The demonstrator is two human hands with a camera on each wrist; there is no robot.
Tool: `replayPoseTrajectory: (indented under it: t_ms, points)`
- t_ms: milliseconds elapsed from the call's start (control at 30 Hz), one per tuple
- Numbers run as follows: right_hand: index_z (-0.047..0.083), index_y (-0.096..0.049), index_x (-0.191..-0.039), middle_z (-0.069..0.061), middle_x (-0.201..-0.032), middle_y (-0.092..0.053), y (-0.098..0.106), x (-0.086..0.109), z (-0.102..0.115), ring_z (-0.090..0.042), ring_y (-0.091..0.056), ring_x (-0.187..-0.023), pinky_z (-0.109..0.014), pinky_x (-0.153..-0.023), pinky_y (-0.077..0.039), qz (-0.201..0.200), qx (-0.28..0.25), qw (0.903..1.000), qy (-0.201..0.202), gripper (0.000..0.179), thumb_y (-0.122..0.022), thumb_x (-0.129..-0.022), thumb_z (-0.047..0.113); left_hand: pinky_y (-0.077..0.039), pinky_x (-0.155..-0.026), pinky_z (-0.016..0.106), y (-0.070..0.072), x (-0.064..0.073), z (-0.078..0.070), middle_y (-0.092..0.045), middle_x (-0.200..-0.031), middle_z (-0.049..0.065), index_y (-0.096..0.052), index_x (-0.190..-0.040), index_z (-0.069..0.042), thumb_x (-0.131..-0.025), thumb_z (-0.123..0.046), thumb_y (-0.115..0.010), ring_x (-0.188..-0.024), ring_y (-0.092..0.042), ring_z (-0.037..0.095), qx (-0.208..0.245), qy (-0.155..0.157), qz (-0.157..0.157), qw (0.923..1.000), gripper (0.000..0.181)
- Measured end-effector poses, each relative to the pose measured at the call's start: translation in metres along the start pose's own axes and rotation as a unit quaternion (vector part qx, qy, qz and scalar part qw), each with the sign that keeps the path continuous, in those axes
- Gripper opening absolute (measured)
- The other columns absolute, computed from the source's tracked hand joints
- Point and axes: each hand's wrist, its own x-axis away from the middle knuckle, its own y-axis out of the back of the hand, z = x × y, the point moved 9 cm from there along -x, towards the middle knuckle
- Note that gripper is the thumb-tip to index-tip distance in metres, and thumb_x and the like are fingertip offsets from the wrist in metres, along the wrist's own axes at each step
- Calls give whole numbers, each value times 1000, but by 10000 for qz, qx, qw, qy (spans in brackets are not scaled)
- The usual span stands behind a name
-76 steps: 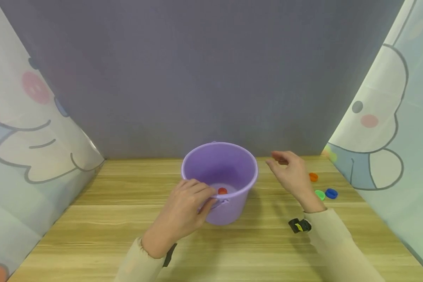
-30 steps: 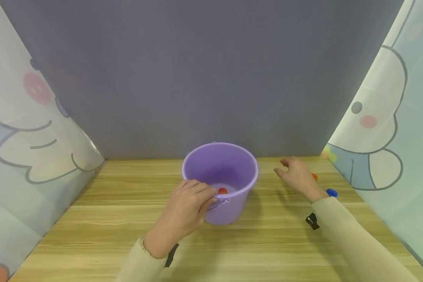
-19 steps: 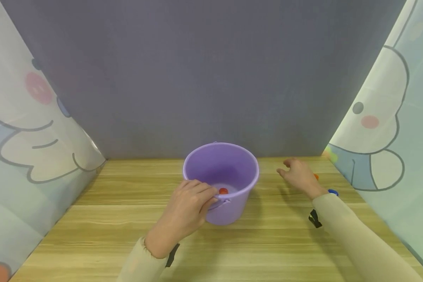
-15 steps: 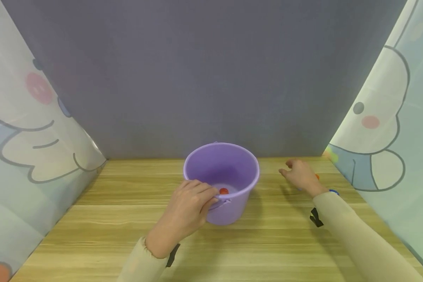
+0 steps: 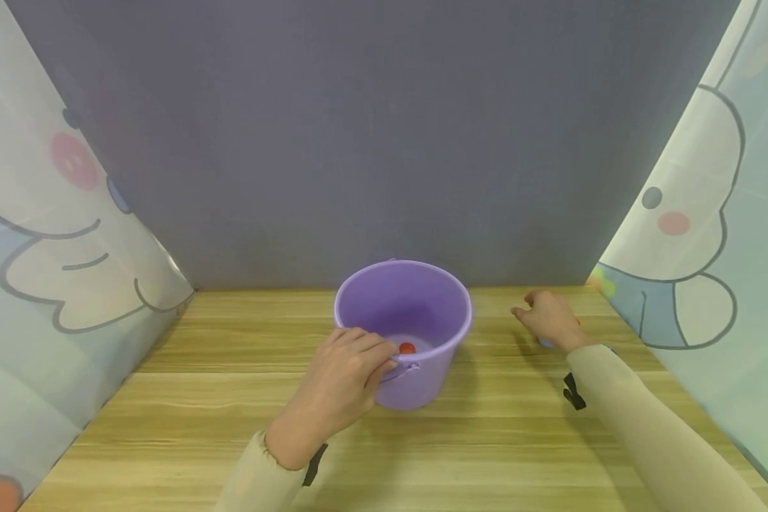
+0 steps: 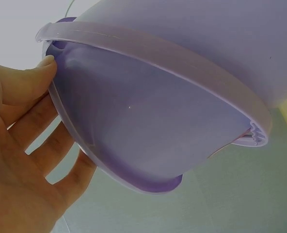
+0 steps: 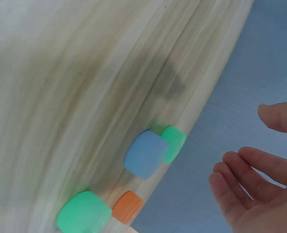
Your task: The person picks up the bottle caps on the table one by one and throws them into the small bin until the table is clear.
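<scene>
Grips rim [image 5: 436,351] of purple bucket [image 5: 416,387] in left hand [image 5: 342,373]; holds right hand [image 5: 550,318] released, fingers loosely bent. Shows bucket between both hands, red cap [image 5: 407,348] inside, just beyond left hand; blue cap [image 7: 146,155], orange cap [image 7: 127,207] and green caps [image 7: 85,213] near right hand.

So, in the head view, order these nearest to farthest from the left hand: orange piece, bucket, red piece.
1. Bucket: its rim is gripped by the left hand.
2. Red piece: inside the bucket, at the bottom.
3. Orange piece: far right, peeking past the right hand.
</scene>
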Motion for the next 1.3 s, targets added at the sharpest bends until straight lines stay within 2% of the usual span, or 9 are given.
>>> replayPoseTrajectory:
  t_ms: [333, 533, 600, 667, 733, 800, 1033, 1200, 1300]
  points:
    - [-24, -56, -120, -43, -126, -54, -7, -5, -17, -61, -50, -119, -67, -98, -44, 34, 259, 9996, -42, 54, -60, -98, 25, -53, -82, 37, 0, 0, -1, -71, -88, -8, -73, -95, -17, -87, -15, -77, -84, -65, 15, -64, -42, -60, 10000, 8]
    - [-24, -55, -121, -44, -128, -52, -14, -4, -24, -62, -49, -119, -67, -97, -45, 239, 303, 9991, -180, 54, -59, -99, 25, -53, -83, 37, -1, 0, 0, -71, -89, -8, -73, -94, -18, -86, -14, -79, -84, -65, 15, -67, -45, -44, 10000, 10]
    - [-23, -58, -112, -42, -120, -57, -17, -3, -28, -56, -59, -103, -62, -87, -52, 309, 207, 9990, -258, 49, -58, -99, 24, -53, -84, 37, -1, 0, 0, -71, -89, -7, -73, -93, -18, -85, -13, -80, -84, -65, 15, -52, -42, -45, 10000, 12]
    - [-16, -61, -95, -34, -101, -62, -20, -3, -32, -41, -63, -80, -50, -71, -55, 351, 105, 9988, -310, 39, -58, -99, 23, -53, -84, 37, 0, 0, 0, -71, -88, -7, -73, -93, -18, -85, -13, -80, -84, -65, 15, -55, -42, -48, 10000, 12]
    - [-3, -56, -78, -20, -82, -59, -22, -4, -35, -24, -54, -62, -37, -58, -48, 360, 43, 9988, -334, 33, -57, -99, 22, -53, -84, 37, 0, 0, 0, -71, -88, -8, -73, -93, -18, -86, -13, -79, -84, -65, 15, -83, -34, -32, 10000, 11]
    - [7, -48, -69, -9, -71, -51, -24, -5, -37, -16, -45, -56, -31, -53, -40, 352, 55, 9988, -344, 33, -57, -98, 22, -53, -84, 38, -1, 0, -1, -70, -87, -8, -73, -94, -17, -87, -14, -78, -84, -65, 15, -121, -35, -9, 9999, 9]
    - [8, -48, -71, -8, -72, -50, -24, -6, -41, -21, -47, -64, -35, -59, -43, 328, 241, 9984, -386, 31, -60, -97, 20, -51, -82, 36, -2, 1, 0, -70, -86, -7, -73, -94, -15, -87, -15, -79, -84, -64, 15, -171, -87, -33, 9998, 9]
    - [-6, -58, -84, -20, -83, -59, -23, -8, -45, -31, -55, -74, -47, -70, -51, 293, 347, 9984, -350, 26, -61, -95, 17, -51, -82, 36, -3, 0, 0, -71, -87, -7, -73, -94, -16, -87, -15, -79, -84, -64, 15, -181, -113, -14, 9998, 9]
    - [-10, -59, -90, -24, -89, -59, -24, -10, -49, -33, -56, -76, -50, -73, -52, 326, 355, 9981, -379, 26, -59, -95, 16, -51, -83, 36, -2, 0, -1, -71, -87, -7, -74, -94, -16, -88, -15, -78, -85, -64, 15, -178, -96, 11, 9998, 8]
